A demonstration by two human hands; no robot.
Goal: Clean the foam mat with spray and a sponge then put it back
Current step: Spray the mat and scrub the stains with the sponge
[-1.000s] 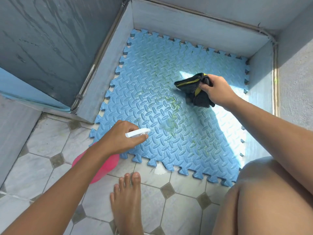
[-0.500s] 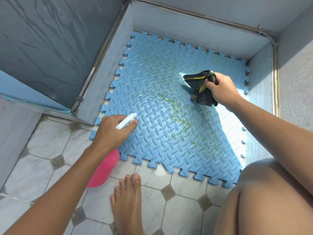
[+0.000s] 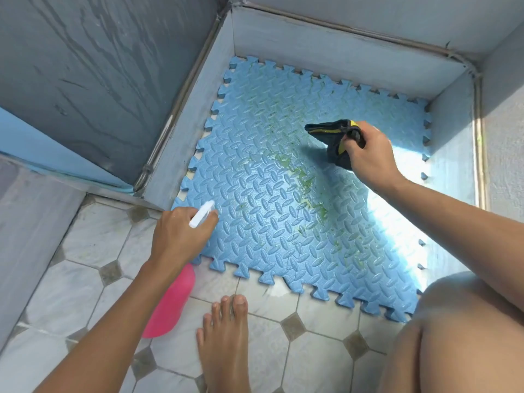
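Note:
A blue foam mat [image 3: 255, 199] with a ridged pattern and toothed edges lies flat in a grey walled recess. Green smears run across its middle. My left hand [image 3: 178, 236] is shut on a pink spray bottle [image 3: 170, 302] with a white nozzle [image 3: 202, 214], at the mat's near left corner, the nozzle pointing over the mat. My right hand [image 3: 368, 154] is shut on a dark sponge cloth with a yellow stripe [image 3: 331, 134], held on or just above the mat's far right part.
Grey low walls [image 3: 340, 49] enclose the mat on three sides. A metal rail [image 3: 170, 131] runs along the left wall beside a dark grey panel. White tiled floor [image 3: 85, 279] lies in front, with my bare foot [image 3: 224, 336] and my knee [image 3: 459, 336] close to the mat's near edge.
My left hand with the spray bottle has drawn back left toward the mat's near left corner. My right hand has carried the sponge cloth away toward the far right.

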